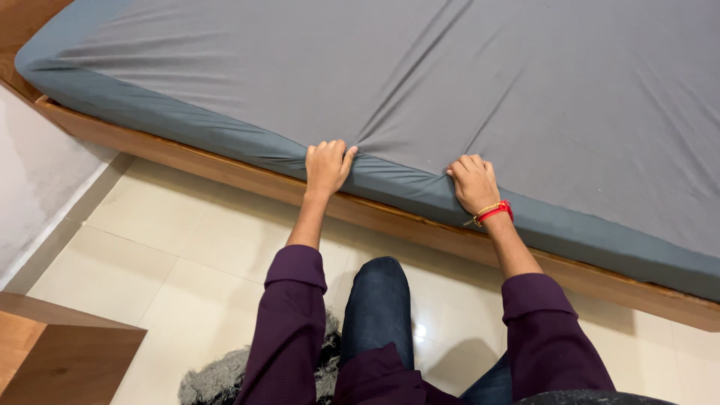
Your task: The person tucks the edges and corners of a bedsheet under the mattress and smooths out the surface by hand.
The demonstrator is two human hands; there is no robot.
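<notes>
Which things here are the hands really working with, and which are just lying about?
In use:
- left hand, gripping the grey sheet at the bed's edge
- right hand, gripping the same sheet
- mattress

Lying about:
- wooden bed frame
- grey rug
- wooden cabinet
- tiled floor

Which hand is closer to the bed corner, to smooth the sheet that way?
Probably the left hand. It grips the sheet at the mattress edge on the side toward the visible corner. The right hand, with the red wristband, grips farther from it.
</notes>
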